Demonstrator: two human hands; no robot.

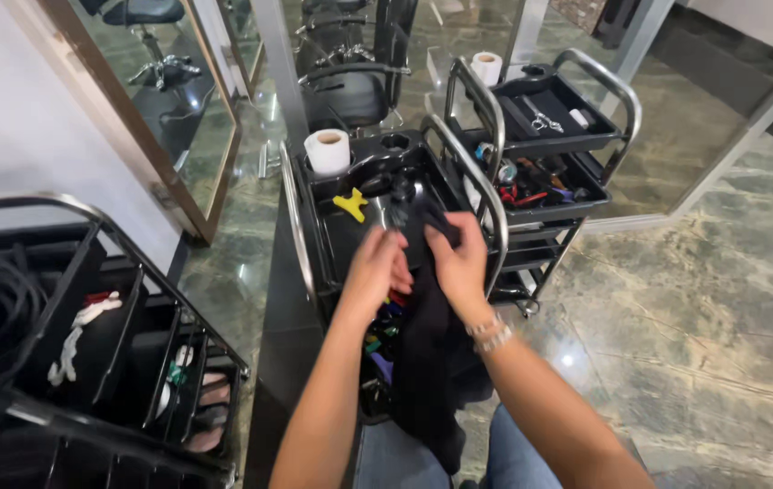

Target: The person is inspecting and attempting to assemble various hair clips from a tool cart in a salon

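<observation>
Both hands grip a black cloth [422, 353] over the near edge of the trolley [300, 244]: left hand [375, 270] and right hand [460, 263] closed on its top, cloth hanging down the front. Yellow clip [350, 204] lies mid-tray, paper roll [327, 151] at the far left corner; open floor [676, 299] to the right

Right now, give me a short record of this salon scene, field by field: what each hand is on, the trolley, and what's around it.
left hand: left hand gripping the black cloth at its top edge
right hand: right hand gripping the same cloth, beaded bracelet on the wrist
cloth: hangs down in front of the trolley
trolley: black salon trolley with chrome rails, beside a mirror
top tray: yellow hair clip, white paper roll
left side: second black trolley
floor: glossy green marble
</observation>
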